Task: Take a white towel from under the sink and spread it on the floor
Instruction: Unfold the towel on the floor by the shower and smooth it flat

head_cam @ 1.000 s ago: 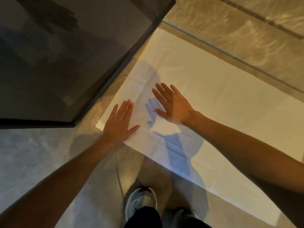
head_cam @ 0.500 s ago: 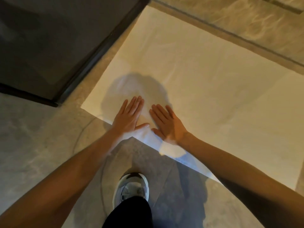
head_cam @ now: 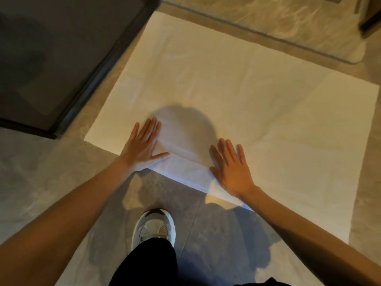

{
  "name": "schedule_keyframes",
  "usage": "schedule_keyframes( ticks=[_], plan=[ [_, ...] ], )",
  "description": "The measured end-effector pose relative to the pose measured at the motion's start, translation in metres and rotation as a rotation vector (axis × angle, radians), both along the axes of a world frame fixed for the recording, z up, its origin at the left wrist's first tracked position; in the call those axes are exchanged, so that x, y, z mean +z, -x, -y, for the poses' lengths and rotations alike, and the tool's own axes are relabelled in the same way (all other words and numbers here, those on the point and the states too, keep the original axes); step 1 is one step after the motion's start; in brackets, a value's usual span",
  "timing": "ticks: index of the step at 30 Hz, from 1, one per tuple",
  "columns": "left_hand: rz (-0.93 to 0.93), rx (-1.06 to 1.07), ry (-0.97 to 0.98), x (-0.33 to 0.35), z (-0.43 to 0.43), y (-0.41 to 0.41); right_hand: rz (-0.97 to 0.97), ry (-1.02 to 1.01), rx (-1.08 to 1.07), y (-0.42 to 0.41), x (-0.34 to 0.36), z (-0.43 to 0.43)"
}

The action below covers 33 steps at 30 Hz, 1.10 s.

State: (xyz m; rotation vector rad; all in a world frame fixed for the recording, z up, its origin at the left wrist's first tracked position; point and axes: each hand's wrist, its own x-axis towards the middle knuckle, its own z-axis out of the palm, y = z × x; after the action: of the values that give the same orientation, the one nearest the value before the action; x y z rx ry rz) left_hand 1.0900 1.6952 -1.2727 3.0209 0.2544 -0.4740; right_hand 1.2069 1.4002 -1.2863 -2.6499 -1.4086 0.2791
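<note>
The white towel (head_cam: 237,89) lies unfolded and flat on the grey stone floor, filling the middle and right of the head view. My left hand (head_cam: 142,144) rests palm down on the towel's near edge, fingers together and straight. My right hand (head_cam: 231,168) presses flat on the same edge further right, fingers spread. Neither hand grips the cloth. A round shadow falls on the towel between and beyond the hands.
A dark glass panel with a black frame (head_cam: 97,71) runs along the towel's left side. A raised marble step (head_cam: 268,23) borders the far edge. My shoe (head_cam: 154,228) stands on the floor just short of the towel.
My hands have slid apart along the near edge, the right one moving right. The view has pulled back and shows more of the towel.
</note>
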Motion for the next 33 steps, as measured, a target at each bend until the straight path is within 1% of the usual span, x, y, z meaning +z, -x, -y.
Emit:
schedule_keyframes(
  ticks=[2, 5, 6, 8, 10, 13, 21, 24, 26, 29, 31, 33],
  plan=[
    [0.059, -0.024, 0.038, 0.003, 0.017, -0.005, 0.004, 0.057, -0.007, -0.001, -0.003, 0.01],
    [0.107, -0.132, 0.059, 0.002, 0.057, -0.018, -0.005, 0.001, 0.012, 0.006, -0.008, 0.014],
    [0.098, -0.14, 0.068, 0.0, 0.07, -0.022, 0.003, -0.03, 0.01, 0.008, -0.009, 0.014],
    [0.062, -0.093, 0.081, -0.004, 0.086, -0.027, 0.019, -0.05, 0.006, 0.01, -0.011, 0.015],
    [0.04, -0.065, 0.073, -0.009, 0.089, -0.029, 0.017, -0.038, -0.005, 0.01, -0.011, 0.02],
    [0.01, -0.088, 0.033, -0.013, 0.082, -0.031, 0.006, -0.032, -0.055, 0.011, -0.011, 0.04],
    [0.004, -0.092, -0.001, -0.007, 0.075, -0.038, -0.012, 0.1, -0.133, 0.012, -0.005, 0.098],
    [-0.036, -0.071, 0.0, 0.0, 0.076, -0.042, -0.026, 0.07, -0.152, 0.011, 0.0, 0.101],
    [-0.002, -0.104, 0.007, 0.003, 0.087, -0.047, -0.028, 0.009, -0.21, 0.01, 0.006, 0.096],
    [0.073, -0.242, 0.034, 0.003, 0.123, -0.055, -0.016, -0.026, -0.267, 0.01, 0.008, 0.085],
    [0.058, -0.237, 0.066, -0.002, 0.146, -0.06, -0.028, 0.02, -0.284, 0.011, 0.006, 0.079],
    [0.046, -0.178, 0.083, -0.006, 0.157, -0.062, -0.041, 0.042, -0.309, 0.011, 0.002, 0.081]
  ],
)
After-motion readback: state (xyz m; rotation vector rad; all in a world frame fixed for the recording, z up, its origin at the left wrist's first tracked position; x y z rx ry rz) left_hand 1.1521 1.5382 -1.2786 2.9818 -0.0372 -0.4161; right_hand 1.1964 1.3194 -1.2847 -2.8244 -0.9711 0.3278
